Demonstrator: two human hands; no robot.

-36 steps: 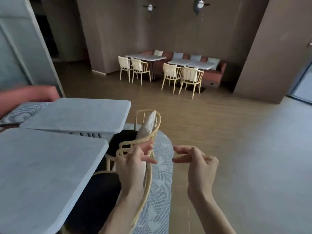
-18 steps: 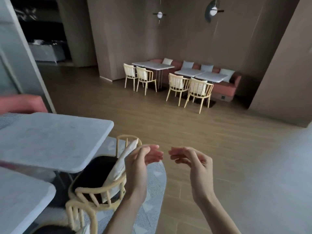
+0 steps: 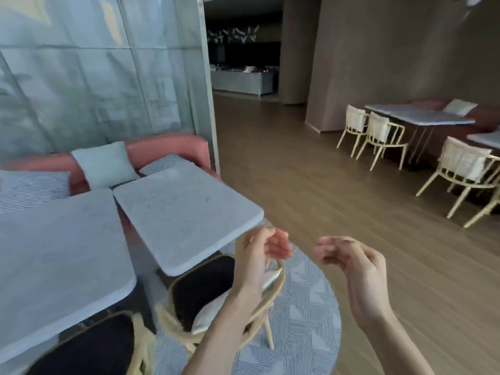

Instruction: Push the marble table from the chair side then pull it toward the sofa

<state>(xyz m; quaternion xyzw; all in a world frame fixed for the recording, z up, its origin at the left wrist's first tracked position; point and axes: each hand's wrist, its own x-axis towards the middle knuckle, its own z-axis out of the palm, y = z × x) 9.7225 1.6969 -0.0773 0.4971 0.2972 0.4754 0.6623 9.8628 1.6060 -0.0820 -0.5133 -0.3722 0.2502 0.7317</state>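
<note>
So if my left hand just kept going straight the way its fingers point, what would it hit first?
Probably the right hand: the left hand has its fingers pointing across at it, with only open air between. Depth is hard to judge.

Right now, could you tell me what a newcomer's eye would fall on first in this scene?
Two bare hands, the left hand and right hand, are raised empty with fingers curled in the lower middle. Just left of them are two pale marble tables side by side, with a pink sofa and cushions behind. A cream chair with a dark seat is tucked under the nearer table edge.
</note>
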